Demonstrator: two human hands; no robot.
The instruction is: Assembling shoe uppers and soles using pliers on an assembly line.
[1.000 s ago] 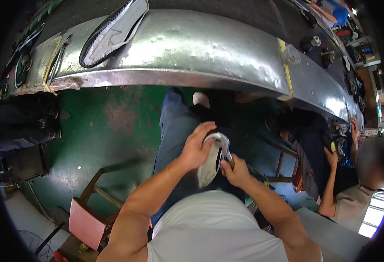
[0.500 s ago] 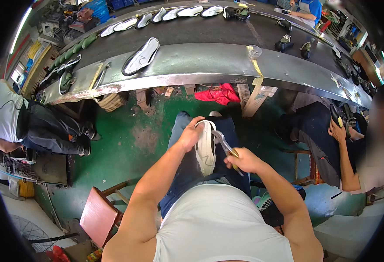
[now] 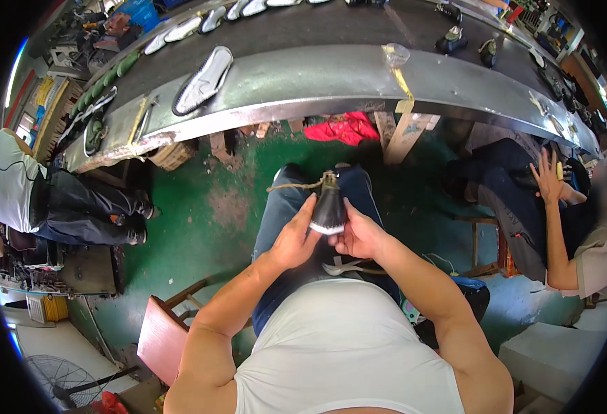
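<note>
One black shoe (image 3: pixel 330 207), white along its near edge, held above our lap (image 3: pixel 277 219). Left hand (image 3: pixel 294 238): fingers clamped on the shoe's left side. Right hand (image 3: pixel 361 234): fingers clamped on its right. One tan cord (image 3: pixel 293 185), at the shoe's far end, trailing left. One pair of metal pincers (image 3: pixel 334 268), near, by our waist. Far, we list one bench (image 3: pixel 296 79), a white shoe (image 3: pixel 205 79) on its left, a red cloth (image 3: pixel 345 129) below.
</note>
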